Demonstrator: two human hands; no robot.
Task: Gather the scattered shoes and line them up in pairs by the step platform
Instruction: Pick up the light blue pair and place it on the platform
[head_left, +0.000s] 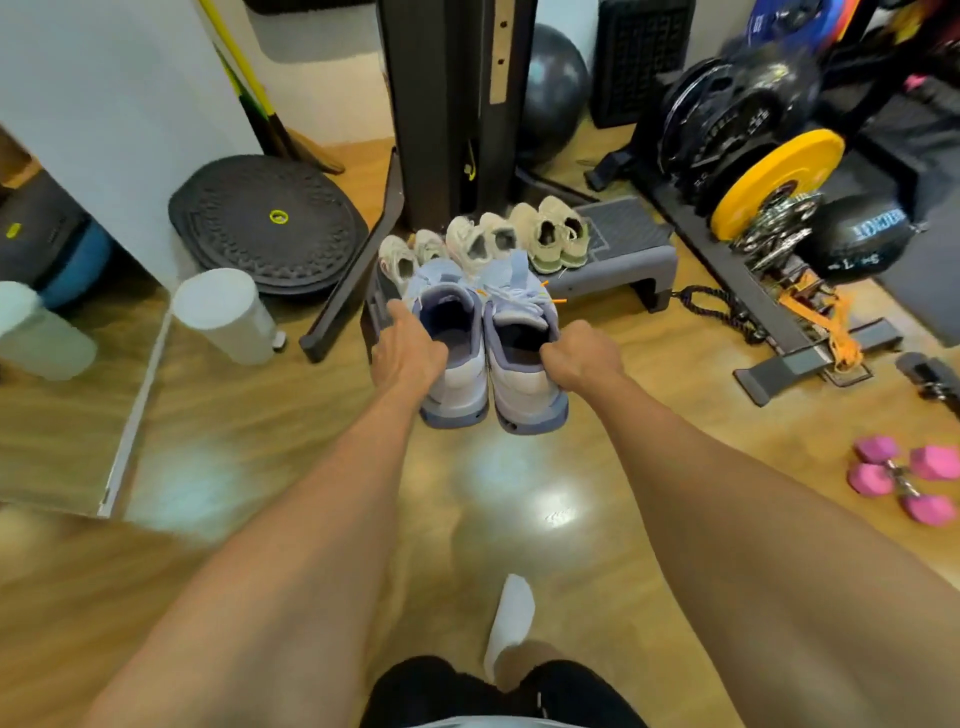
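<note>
As blue shoes (467, 374) hang paired, left hand (410, 351), right hand (584, 353) fingers (551, 356) pinch collars.

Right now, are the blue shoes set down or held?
Held. The left hand grips the left blue shoe at its opening, the right hand the right blue shoe; both upright, toes pointing away.

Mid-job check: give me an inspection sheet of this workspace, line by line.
Surface: glossy wooden floor, with glare patches.
Job's things: left blue shoe and right blue shoe held side by side; three pale pairs lined up at the step platform.
Clutter: pink dumbbells, white bin, round black board.
Hands: left hand grips the left blue shoe; right hand grips the right blue shoe.
Cables: black braided cord beside the platform.
Surroundings: weight plates, grey ball, socked foot.
</note>
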